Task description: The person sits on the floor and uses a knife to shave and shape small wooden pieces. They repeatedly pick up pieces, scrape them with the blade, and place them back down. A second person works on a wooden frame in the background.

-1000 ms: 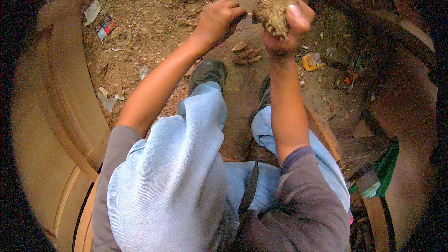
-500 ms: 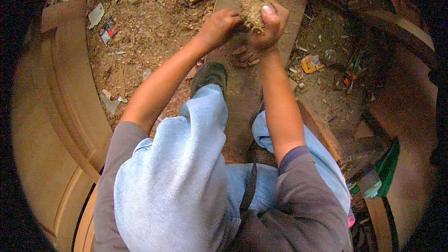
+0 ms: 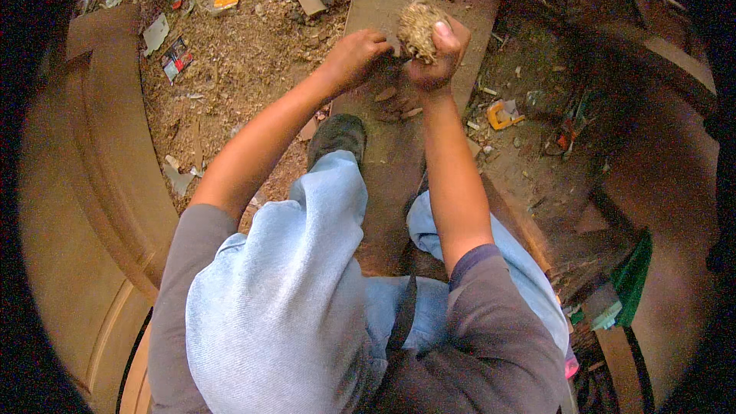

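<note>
While the right hand (image 3: 435, 57) is clamped on the fibrous wad (image 3: 418, 27) above the plank (image 3: 391, 176), the left hand (image 3: 354, 55), closed beside it, should pull gently, I think, in small tufts.

Over the last second both hands have drawn closer in over the plank (image 3: 399, 146), toward the shoe (image 3: 337, 136). The right hand (image 3: 437, 61) now grips the wad (image 3: 418, 27) of pale fibres lower and tighter, so the clump looks smaller and more squeezed than a second ago, when it bulged loose above the fingers. The left hand (image 3: 356, 54) has slid from beside the wad's top to just left of its base, fingers curled at the edge.
</note>
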`<state>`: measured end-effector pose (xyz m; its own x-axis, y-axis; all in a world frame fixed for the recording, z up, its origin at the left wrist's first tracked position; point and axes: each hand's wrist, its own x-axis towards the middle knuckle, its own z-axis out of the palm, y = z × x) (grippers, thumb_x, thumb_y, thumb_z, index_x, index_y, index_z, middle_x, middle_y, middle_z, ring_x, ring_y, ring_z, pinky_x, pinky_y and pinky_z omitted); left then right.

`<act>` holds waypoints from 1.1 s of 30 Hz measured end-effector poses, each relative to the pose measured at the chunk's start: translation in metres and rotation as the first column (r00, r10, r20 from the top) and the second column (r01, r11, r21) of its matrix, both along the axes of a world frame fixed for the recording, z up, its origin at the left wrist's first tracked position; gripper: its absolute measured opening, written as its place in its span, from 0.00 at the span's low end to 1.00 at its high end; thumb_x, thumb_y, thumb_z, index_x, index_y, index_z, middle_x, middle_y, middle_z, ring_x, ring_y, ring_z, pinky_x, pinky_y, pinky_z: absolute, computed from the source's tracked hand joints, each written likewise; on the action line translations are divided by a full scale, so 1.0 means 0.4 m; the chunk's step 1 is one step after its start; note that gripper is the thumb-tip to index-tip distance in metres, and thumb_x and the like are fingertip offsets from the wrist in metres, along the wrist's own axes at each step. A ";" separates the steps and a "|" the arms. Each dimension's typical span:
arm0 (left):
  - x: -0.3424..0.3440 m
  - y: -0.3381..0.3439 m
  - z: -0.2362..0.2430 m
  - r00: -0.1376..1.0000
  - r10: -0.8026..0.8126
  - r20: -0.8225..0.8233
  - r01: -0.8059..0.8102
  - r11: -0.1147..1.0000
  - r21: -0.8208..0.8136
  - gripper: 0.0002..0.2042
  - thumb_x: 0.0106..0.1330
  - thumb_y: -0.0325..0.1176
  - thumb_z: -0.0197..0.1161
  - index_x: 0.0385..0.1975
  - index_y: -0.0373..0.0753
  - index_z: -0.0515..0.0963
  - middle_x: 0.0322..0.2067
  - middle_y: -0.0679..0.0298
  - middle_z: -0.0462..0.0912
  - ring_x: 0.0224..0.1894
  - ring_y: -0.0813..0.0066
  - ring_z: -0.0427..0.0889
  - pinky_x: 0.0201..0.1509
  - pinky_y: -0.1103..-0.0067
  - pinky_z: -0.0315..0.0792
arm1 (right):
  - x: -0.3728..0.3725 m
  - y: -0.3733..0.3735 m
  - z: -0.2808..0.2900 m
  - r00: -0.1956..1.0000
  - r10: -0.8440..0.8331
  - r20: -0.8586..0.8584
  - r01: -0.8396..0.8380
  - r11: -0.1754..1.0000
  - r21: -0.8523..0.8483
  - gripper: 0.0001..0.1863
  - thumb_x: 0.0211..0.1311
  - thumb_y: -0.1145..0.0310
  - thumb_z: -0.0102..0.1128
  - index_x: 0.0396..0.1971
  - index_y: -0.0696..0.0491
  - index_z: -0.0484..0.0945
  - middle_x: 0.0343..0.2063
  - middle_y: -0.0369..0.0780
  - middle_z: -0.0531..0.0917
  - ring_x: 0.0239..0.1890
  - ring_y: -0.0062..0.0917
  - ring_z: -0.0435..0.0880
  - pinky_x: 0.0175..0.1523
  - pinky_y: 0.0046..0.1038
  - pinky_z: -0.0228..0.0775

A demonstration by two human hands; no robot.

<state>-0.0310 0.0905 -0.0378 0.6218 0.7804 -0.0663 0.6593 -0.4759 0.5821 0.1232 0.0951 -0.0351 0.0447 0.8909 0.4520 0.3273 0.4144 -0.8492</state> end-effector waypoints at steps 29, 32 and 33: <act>0.016 0.009 -0.025 0.923 -0.067 0.378 -0.059 0.948 0.312 0.10 0.53 0.26 0.56 0.36 0.39 0.77 0.34 0.57 0.78 0.42 0.56 0.76 0.46 0.67 0.72 | 0.023 -0.015 0.109 0.975 0.020 0.222 -0.105 0.919 0.379 0.21 0.59 0.70 0.55 0.53 0.47 0.63 0.43 0.48 0.74 0.42 0.38 0.75 0.47 0.39 0.69; 0.006 -0.004 -0.044 0.993 -0.022 0.119 0.013 0.997 0.075 0.11 0.53 0.26 0.55 0.37 0.38 0.77 0.37 0.55 0.77 0.47 0.54 0.76 0.50 0.67 0.71 | -0.009 0.011 0.038 0.933 -0.299 0.203 0.186 0.879 0.438 0.17 0.62 0.67 0.51 0.51 0.50 0.63 0.43 0.47 0.74 0.38 0.36 0.76 0.41 0.38 0.70; 0.003 0.010 -0.052 0.996 -0.061 0.064 0.052 0.989 0.136 0.11 0.53 0.26 0.55 0.37 0.38 0.77 0.37 0.54 0.77 0.47 0.54 0.76 0.50 0.67 0.71 | -0.008 0.019 0.020 0.980 -0.173 -0.098 0.191 0.957 0.221 0.17 0.62 0.65 0.49 0.49 0.52 0.64 0.41 0.47 0.75 0.36 0.36 0.76 0.38 0.37 0.71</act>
